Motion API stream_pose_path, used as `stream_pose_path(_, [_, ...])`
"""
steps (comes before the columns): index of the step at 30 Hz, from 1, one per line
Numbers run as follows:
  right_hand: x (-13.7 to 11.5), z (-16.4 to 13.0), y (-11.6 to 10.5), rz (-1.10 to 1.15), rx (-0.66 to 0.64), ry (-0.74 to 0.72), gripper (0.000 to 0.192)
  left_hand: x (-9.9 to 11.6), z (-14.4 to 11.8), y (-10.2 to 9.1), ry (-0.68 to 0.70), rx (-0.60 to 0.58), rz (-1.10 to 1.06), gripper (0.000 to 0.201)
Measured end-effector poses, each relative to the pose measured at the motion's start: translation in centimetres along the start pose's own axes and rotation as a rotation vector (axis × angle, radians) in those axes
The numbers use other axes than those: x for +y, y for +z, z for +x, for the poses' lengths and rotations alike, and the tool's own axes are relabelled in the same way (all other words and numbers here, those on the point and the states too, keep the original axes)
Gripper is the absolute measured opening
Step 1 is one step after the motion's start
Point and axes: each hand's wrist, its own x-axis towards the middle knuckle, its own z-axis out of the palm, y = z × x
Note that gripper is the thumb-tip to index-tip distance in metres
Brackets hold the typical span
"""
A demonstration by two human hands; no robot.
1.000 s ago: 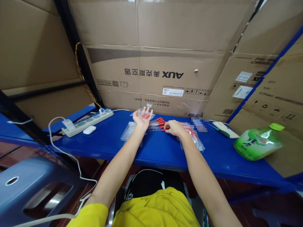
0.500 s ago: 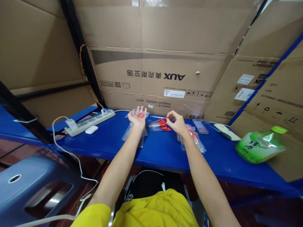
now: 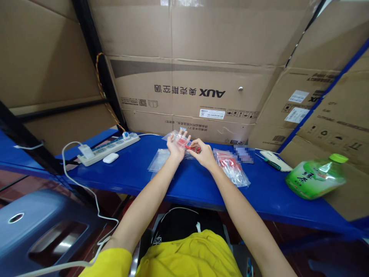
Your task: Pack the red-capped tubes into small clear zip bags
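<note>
My left hand [image 3: 175, 151] is turned palm up, holding a clear zip bag [image 3: 181, 141] with something red in it across the palm and fingers. My right hand [image 3: 205, 154] pinches a thin red-handled tool [image 3: 189, 147], its tip end at the bag's edge. More red-handled pieces lie behind and under the right hand, mostly hidden. To the left, flat clear zip bags [image 3: 158, 161] rest on the blue table [image 3: 196, 188]. Beside my right wrist is a stack of clear bags with red contents [image 3: 232, 168].
A white power strip [image 3: 111, 148] with a plugged-in charger and a small white case [image 3: 110, 158] are at left. At right are a phone [image 3: 243, 154], a green-handled tool [image 3: 271, 162] on a pale pad and a green tea bottle [image 3: 314, 177]. Cardboard [image 3: 144, 84] walls the back.
My right hand has moved left with a red-handled tool from the pile to the bag. My left hand, with the bag, has shifted slightly right towards it.
</note>
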Motion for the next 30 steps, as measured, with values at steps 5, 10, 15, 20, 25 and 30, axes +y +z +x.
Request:
stream_pose_path(5, [0.2, 0.0, 1.0, -0.06, 0.053, 0.079, 0.021, -0.6, -0.6, 0.4, -0.066, -0.008, 0.021, 0.032])
stream_pose_path(10, [0.2, -0.2, 1.4, -0.025, 0.021, 0.027, 0.02, -0.9, -1.1, 0.8, -0.095, 0.028, 0.034, 0.039])
stream_pose_path(15, [-0.1, -0.3, 1.7, -0.083, 0.114, 0.044, 0.013, -1.3, -1.3, 0.6, -0.122, -0.013, 0.056, 0.043])
stream_pose_path(20, [0.1, -0.2, 1.8, -0.213, 0.184, 0.112, 0.014, -1.7, -1.1, 0.3, -0.161, -0.029, 0.084, 0.046])
stream_pose_path(25, [0.2, -0.1, 1.7, -0.289, 0.154, 0.159, 0.019, -1.6, -1.1, 0.4, -0.159, -0.018, 0.1, 0.045])
stream_pose_path(30, [0.6, 0.3, -0.2, -0.354, 0.033, 0.103, 0.015, -0.8, -0.6, 0.1, -0.163, 0.057, 0.062, 0.035])
